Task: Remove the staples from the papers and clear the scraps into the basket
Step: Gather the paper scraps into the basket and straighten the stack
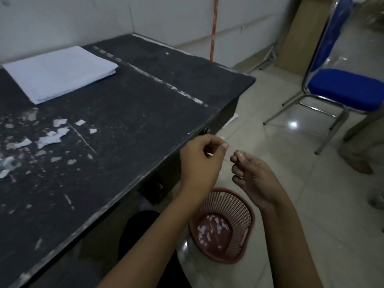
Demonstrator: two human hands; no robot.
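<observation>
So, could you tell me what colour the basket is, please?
The basket is red, per head view.

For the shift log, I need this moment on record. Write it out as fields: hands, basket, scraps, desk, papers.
left hand: just off the desk's edge, fingers curled, thumb against forefinger; what the grip holds, if anything, is too small to tell
right hand: beside it, above the basket, fingers loosely curled; contents unclear
basket: red mesh, on the floor
basket scraps: white bits at its bottom
desk: dark, worn top
desk scraps: scattered at the left
paper stack: flat, far left of the desk
</observation>
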